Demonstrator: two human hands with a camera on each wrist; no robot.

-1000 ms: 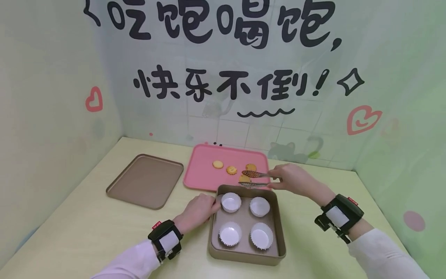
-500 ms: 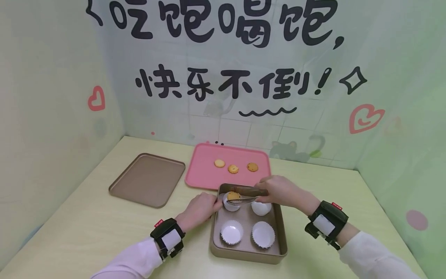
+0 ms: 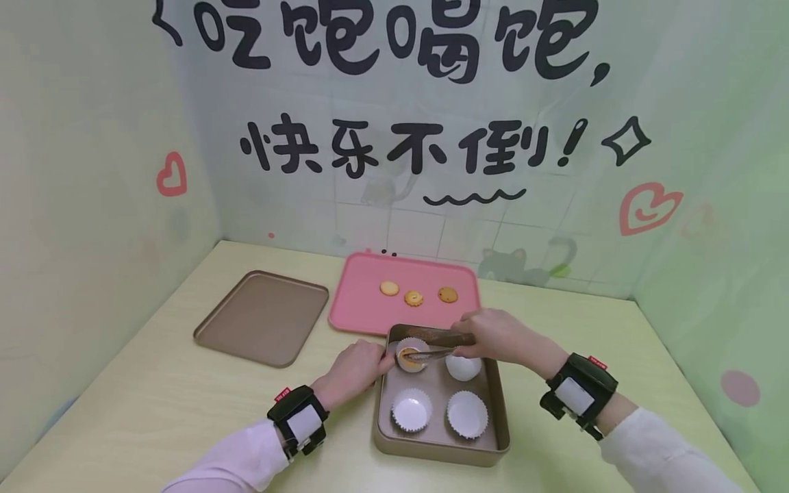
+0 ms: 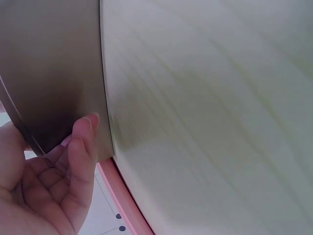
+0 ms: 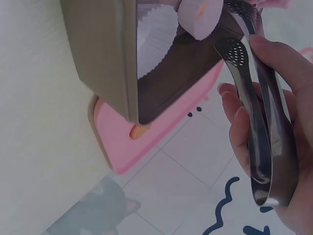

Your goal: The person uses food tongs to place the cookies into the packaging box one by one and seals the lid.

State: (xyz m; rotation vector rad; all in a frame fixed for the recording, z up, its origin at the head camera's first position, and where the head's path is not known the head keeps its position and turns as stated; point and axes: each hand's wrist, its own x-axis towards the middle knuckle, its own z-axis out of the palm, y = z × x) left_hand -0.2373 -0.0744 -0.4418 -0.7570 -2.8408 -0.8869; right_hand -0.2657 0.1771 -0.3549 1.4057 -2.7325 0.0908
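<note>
My left hand point(image 3: 353, 370) grips the wall of a deep square brown baking pan point(image 3: 440, 448) near its far left corner. In the left wrist view, the fingers point(image 4: 82, 156) lie against the outer wall. Several white fluted paper cups stand inside the pan. My right hand point(image 3: 502, 335) holds metal tongs point(image 5: 266, 127), whose perforated tips stand apart over the far left cup point(image 3: 414, 369). A round golden cookie point(image 3: 407, 355) lies in that cup, partly hidden by the lower tong arm. The far right cup point(image 3: 464, 368) is partly covered by the right hand.
Beyond the pan lies a pink tray point(image 3: 354, 301) bearing a plain cookie point(image 3: 389, 288), a scalloped one point(image 3: 414, 298) and a browner one point(image 3: 448, 294). A flat brown baking sheet point(image 3: 265, 318) lies to the left. Printed walls point(image 3: 407, 226) enclose the table's back and sides.
The right hand has brought a cookie in the tongs from the pink tray to the far left cup. The cookie now sits lower, inside the cup. The left hand keeps its hold.
</note>
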